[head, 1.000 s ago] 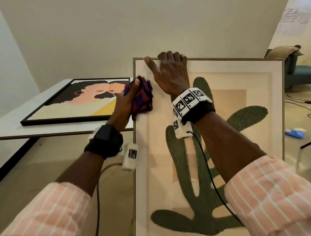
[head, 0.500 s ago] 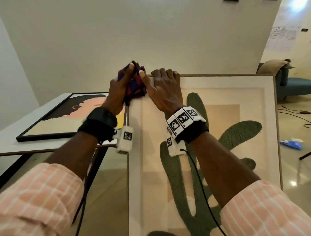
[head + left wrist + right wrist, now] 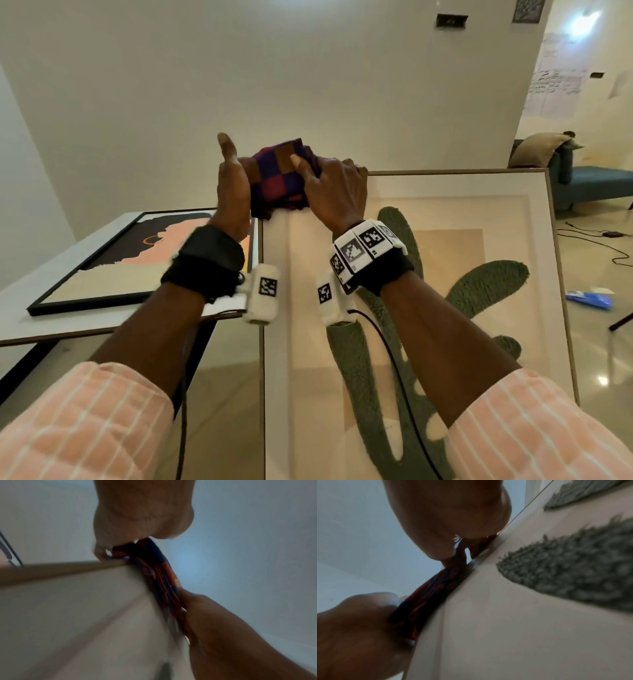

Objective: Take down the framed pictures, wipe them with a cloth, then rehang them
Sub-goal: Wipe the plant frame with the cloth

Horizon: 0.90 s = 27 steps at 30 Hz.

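Pink striped sleeves, apparently checked

Purple-and-red checked cloth

- A checked cloth sits at the top left corner of a large framed picture of a green plant shape.
- The left hand holds the cloth's left side, thumb raised.
- The right hand pinches its right side.
- A black-framed picture lies flat on a white table to the left.
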Each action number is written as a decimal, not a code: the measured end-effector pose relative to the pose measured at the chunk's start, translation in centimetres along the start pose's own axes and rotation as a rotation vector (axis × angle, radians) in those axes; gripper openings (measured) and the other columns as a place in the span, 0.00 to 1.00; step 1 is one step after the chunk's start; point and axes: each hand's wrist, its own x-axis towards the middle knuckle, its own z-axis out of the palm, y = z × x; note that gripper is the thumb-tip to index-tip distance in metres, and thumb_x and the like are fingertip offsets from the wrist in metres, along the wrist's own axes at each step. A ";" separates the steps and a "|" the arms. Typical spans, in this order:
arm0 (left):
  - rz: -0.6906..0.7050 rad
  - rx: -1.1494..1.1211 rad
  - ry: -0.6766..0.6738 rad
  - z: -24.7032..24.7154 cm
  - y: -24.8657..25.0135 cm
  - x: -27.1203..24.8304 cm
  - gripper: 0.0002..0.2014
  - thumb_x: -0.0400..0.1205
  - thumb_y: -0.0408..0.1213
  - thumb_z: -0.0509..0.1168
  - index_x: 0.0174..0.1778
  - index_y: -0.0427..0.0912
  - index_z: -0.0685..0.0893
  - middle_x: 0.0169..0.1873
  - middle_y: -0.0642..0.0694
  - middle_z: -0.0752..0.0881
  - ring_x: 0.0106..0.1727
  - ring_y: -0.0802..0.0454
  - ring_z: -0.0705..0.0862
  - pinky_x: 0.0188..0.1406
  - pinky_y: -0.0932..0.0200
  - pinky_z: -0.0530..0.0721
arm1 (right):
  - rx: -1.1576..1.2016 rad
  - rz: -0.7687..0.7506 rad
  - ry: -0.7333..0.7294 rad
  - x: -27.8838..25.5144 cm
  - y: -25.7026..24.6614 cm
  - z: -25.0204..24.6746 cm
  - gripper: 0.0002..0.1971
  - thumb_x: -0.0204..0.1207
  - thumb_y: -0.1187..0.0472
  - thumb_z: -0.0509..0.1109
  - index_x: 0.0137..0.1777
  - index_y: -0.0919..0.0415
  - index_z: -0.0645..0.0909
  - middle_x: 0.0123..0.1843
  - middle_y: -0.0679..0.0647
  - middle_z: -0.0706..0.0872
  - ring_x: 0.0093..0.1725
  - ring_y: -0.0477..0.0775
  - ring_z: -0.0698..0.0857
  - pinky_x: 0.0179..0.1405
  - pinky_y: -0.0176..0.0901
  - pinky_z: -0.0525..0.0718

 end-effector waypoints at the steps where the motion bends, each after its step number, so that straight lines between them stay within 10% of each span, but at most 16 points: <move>1: -0.038 0.002 0.048 0.0 -0.5 -0.3 0.48 0.76 0.77 0.37 0.54 0.41 0.88 0.47 0.38 0.91 0.50 0.40 0.91 0.49 0.48 0.89 | 0.014 0.026 0.021 0.3 -0.1 0.0 0.24 0.86 0.41 0.54 0.53 0.55 0.87 0.52 0.57 0.90 0.59 0.61 0.81 0.62 0.51 0.66; 5: -0.070 0.005 0.063 0.5 -3.0 -2.1 0.45 0.65 0.84 0.41 0.46 0.53 0.90 0.47 0.40 0.91 0.52 0.39 0.89 0.60 0.38 0.84 | -0.033 0.109 0.069 0.9 -0.7 -0.3 0.21 0.88 0.48 0.52 0.54 0.60 0.83 0.53 0.59 0.90 0.57 0.62 0.84 0.62 0.52 0.68; 9: -0.006 0.073 0.154 2.0 -1.8 -3.8 0.32 0.80 0.73 0.46 0.50 0.52 0.84 0.49 0.43 0.88 0.53 0.43 0.85 0.63 0.44 0.81 | -0.115 0.155 0.060 1.5 -1.4 -1.3 0.16 0.84 0.53 0.59 0.64 0.62 0.77 0.64 0.60 0.84 0.65 0.62 0.81 0.66 0.57 0.70; 12: -0.026 0.116 0.167 2.5 -1.6 -3.7 0.37 0.78 0.75 0.48 0.58 0.47 0.85 0.49 0.44 0.86 0.53 0.43 0.84 0.59 0.48 0.79 | -0.300 -0.204 0.071 1.2 -2.0 -1.2 0.23 0.76 0.58 0.62 0.72 0.57 0.74 0.74 0.58 0.75 0.75 0.62 0.72 0.72 0.64 0.68; 15: -0.047 -0.020 0.058 1.9 -3.1 -2.5 0.52 0.58 0.89 0.44 0.54 0.51 0.89 0.50 0.42 0.90 0.56 0.40 0.88 0.63 0.37 0.81 | -0.245 -0.428 -0.249 0.9 -2.1 -0.9 0.20 0.85 0.44 0.54 0.67 0.53 0.76 0.63 0.53 0.85 0.62 0.58 0.82 0.67 0.59 0.70; 18: -0.100 -0.034 0.034 0.5 -4.6 -0.8 0.61 0.45 0.93 0.40 0.46 0.46 0.90 0.50 0.35 0.90 0.56 0.35 0.88 0.64 0.34 0.80 | -0.344 -0.432 -0.263 1.3 -0.9 -1.5 0.34 0.78 0.26 0.47 0.61 0.54 0.76 0.56 0.53 0.87 0.54 0.57 0.84 0.61 0.56 0.74; 21: -0.137 -0.027 0.008 0.7 -2.0 -3.7 0.50 0.60 0.88 0.40 0.40 0.44 0.83 0.43 0.35 0.87 0.47 0.41 0.87 0.61 0.20 0.73 | -0.403 -0.364 -0.245 1.9 0.4 -1.9 0.35 0.78 0.26 0.47 0.58 0.56 0.76 0.52 0.55 0.87 0.50 0.57 0.84 0.58 0.56 0.73; 22: -0.140 0.007 0.027 1.1 -1.3 -4.6 0.45 0.70 0.82 0.37 0.39 0.45 0.83 0.41 0.40 0.87 0.44 0.46 0.86 0.43 0.33 0.63 | -0.434 -0.360 -0.239 1.9 0.4 -1.8 0.35 0.78 0.26 0.47 0.58 0.57 0.76 0.52 0.56 0.87 0.50 0.58 0.84 0.59 0.56 0.73; 23: -0.124 0.049 0.051 1.3 -1.1 -5.0 0.43 0.76 0.77 0.34 0.40 0.47 0.85 0.41 0.42 0.88 0.45 0.48 0.86 0.62 0.43 0.79 | -0.461 -0.365 -0.243 1.9 0.1 -1.6 0.35 0.78 0.26 0.48 0.59 0.57 0.76 0.53 0.57 0.87 0.51 0.59 0.84 0.60 0.57 0.72; 24: -0.096 0.082 0.048 1.6 -1.2 -5.1 0.43 0.79 0.74 0.32 0.42 0.49 0.87 0.43 0.42 0.89 0.48 0.47 0.87 0.66 0.32 0.78 | -0.477 -0.380 -0.258 1.9 -0.2 -1.3 0.34 0.78 0.26 0.49 0.60 0.56 0.76 0.53 0.57 0.86 0.52 0.59 0.83 0.60 0.57 0.72; 27: -0.040 0.186 0.063 1.4 -1.9 -4.2 0.41 0.81 0.71 0.35 0.47 0.47 0.88 0.44 0.40 0.90 0.49 0.44 0.88 0.62 0.41 0.82 | -0.413 -0.378 -0.395 2.8 -1.1 -1.7 0.30 0.78 0.27 0.54 0.61 0.53 0.76 0.49 0.55 0.85 0.46 0.57 0.80 0.53 0.51 0.71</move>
